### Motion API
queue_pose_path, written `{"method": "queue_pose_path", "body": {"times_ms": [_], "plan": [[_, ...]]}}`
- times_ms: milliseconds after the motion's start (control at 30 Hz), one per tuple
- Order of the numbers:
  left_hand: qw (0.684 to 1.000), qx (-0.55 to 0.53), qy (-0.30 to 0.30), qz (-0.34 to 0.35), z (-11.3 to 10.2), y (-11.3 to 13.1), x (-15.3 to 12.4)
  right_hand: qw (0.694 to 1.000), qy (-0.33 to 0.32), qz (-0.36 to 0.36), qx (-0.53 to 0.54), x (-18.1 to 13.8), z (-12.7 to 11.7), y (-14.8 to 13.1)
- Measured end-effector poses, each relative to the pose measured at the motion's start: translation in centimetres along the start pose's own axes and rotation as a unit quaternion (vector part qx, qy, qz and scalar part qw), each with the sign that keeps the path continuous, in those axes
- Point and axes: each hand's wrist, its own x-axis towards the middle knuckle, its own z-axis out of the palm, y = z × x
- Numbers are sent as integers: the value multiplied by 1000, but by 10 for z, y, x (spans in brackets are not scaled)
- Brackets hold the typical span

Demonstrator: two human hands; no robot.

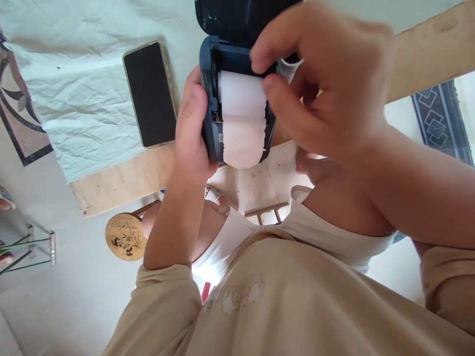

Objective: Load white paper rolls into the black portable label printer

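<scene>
A small dark portable printer (212, 141) is held up with its black lid (232, 20) raised. My left hand (191, 128) is wrapped round its left side, the thumb along the edge. Inside the printer sits a white paper roll (243, 94), and its loose strip, with ragged edges, hangs over the front. Over the printer's right side is my right hand (322, 89), slightly blurred. Its thumb and index fingertip are apart, close to the roll's upper right edge, with nothing seen between them. Whether the thumb touches the paper I cannot tell.
A smartphone (150, 94) with a dark screen lies left of the printer on the pale green cloth (85, 74). The wooden table edge (122, 180) runs below it. A round stool (125, 236) with a panda picture stands on the floor. Something white, partly hidden, is behind my right hand.
</scene>
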Motion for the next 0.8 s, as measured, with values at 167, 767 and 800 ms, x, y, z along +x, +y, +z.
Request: {"method": "queue_pose_path", "body": {"times_ms": [167, 767, 800], "plan": [[997, 32, -45, 44, -10, -7, 2, 988, -22, 29, -147, 4, 8, -6], [995, 58, -59, 51, -15, -8, 6, 997, -22, -16, 70, 4, -13, -8], [996, 54, -56, 46, -14, -6, 6, 991, -2, -25, 128, 5, -13, -5]]}}
